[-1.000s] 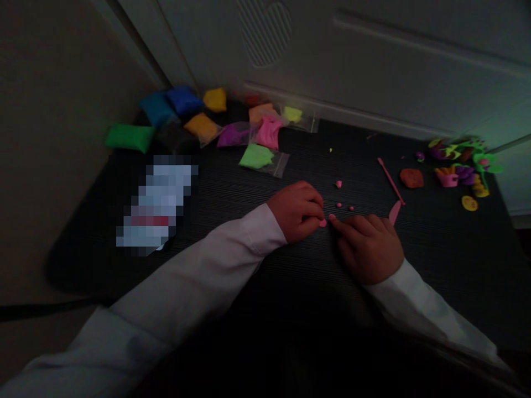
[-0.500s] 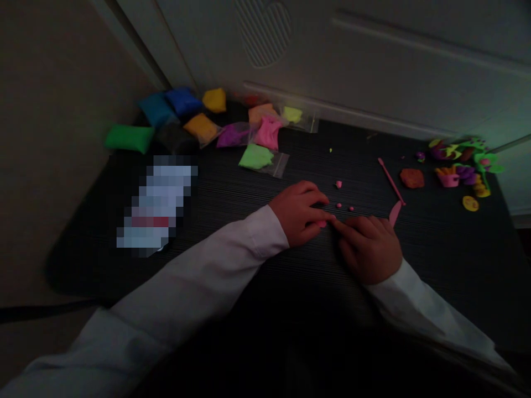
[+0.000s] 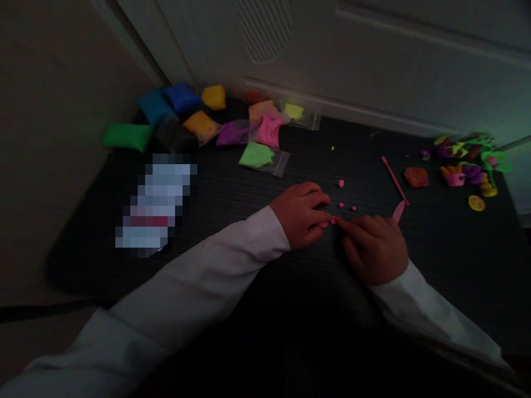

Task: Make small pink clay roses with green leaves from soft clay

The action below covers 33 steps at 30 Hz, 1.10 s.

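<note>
Thumb and index finger of my left hand (image 3: 302,215) are closed around a small flat piece of pink modelling clay (image 3: 324,224) on the dark table. Its other fingers reach forward, bent. Right at the left index fingertip lies a second small pink clay piece (image 3: 334,220). My right hand (image 3: 373,247) touches that piece with its outstretched index finger; the thumb stands apart and the other fingers are curled. Just beyond the hands sit two tiny pink clay balls (image 3: 341,205) and a small pink clay lump (image 3: 341,183).
Bags of coloured clay (image 3: 257,156) lie along the back left. A blurred-out pale item (image 3: 160,202) is at the left. To the right are a pink stick tool (image 3: 395,180), a pink clay knife (image 3: 399,211), a reddish clay lump (image 3: 416,177) and several finished clay figures (image 3: 453,176).
My right hand has drawn slightly to the right, so the second pink clay piece shows more plainly between the fingertips. The left hand has hardly moved. The view has shifted a little.
</note>
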Each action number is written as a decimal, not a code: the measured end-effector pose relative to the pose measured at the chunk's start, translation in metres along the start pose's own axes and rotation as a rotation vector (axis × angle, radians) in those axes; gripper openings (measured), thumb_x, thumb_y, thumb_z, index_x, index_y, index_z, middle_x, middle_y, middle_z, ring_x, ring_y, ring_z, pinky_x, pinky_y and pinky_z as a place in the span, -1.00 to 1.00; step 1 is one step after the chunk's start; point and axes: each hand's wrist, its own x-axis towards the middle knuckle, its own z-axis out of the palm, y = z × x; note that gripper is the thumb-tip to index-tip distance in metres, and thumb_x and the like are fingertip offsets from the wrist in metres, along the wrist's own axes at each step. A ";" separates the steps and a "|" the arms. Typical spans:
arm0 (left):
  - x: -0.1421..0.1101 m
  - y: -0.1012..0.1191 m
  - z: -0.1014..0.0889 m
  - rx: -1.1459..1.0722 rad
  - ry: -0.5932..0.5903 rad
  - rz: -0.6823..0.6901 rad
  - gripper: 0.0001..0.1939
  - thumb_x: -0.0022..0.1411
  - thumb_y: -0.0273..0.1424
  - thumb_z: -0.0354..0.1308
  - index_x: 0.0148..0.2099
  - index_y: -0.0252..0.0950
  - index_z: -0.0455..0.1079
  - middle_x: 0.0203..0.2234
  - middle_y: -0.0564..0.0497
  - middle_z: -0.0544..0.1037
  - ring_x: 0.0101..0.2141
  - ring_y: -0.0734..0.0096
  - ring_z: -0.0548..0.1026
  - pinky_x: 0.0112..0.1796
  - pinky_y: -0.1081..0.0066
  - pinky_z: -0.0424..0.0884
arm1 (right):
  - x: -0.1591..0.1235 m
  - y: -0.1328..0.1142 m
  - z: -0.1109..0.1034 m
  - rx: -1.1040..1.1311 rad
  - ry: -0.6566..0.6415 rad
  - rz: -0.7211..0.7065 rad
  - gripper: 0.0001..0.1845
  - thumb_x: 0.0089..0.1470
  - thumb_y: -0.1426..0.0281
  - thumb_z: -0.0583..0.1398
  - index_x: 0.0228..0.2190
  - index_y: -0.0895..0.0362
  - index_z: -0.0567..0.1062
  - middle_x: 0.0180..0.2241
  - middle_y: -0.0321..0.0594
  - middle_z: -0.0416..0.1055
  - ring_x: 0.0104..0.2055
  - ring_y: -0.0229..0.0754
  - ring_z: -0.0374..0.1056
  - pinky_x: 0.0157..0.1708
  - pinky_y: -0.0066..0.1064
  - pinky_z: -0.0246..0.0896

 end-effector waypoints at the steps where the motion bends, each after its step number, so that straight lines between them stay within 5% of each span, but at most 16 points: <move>1: 0.000 0.000 0.000 0.002 0.000 0.004 -0.70 0.05 -0.37 -0.08 -0.18 -0.21 0.39 -0.20 -0.04 0.39 -0.14 0.21 0.22 -0.21 0.22 0.22 | 0.000 -0.001 -0.001 -0.011 -0.007 -0.001 -0.69 -0.05 0.37 0.04 -0.22 0.09 0.42 -0.43 -0.23 0.38 -0.38 -0.19 0.15 -0.35 -0.32 -0.07; 12: 0.002 0.006 0.000 0.078 0.002 -0.013 -0.74 0.04 -0.35 -0.03 -0.21 -0.17 0.39 -0.17 -0.01 0.39 -0.11 0.16 0.19 -0.22 0.16 0.18 | -0.001 0.003 0.003 0.042 0.101 0.029 -0.67 -0.08 0.43 0.06 -0.20 0.14 0.41 -0.43 -0.20 0.36 -0.37 -0.20 0.21 -0.35 -0.32 0.00; 24: 0.001 0.007 -0.001 0.066 0.041 0.039 -0.76 0.00 -0.40 -0.01 -0.26 -0.22 0.40 -0.20 -0.01 0.40 -0.14 0.20 0.22 -0.21 0.20 0.20 | 0.002 -0.003 0.003 -0.039 -0.006 0.036 -0.67 -0.06 0.39 0.06 -0.19 0.09 0.40 -0.40 -0.21 0.36 -0.34 -0.16 0.20 -0.32 -0.28 -0.05; 33: 0.001 0.006 0.001 0.049 0.035 0.040 -0.74 0.01 -0.39 -0.01 -0.23 -0.19 0.40 -0.19 0.00 0.40 -0.13 0.18 0.22 -0.22 0.18 0.20 | -0.001 0.001 0.001 0.057 0.082 -0.014 -0.69 -0.08 0.42 0.07 -0.22 0.09 0.41 -0.43 -0.24 0.35 -0.37 -0.21 0.21 -0.31 -0.30 -0.06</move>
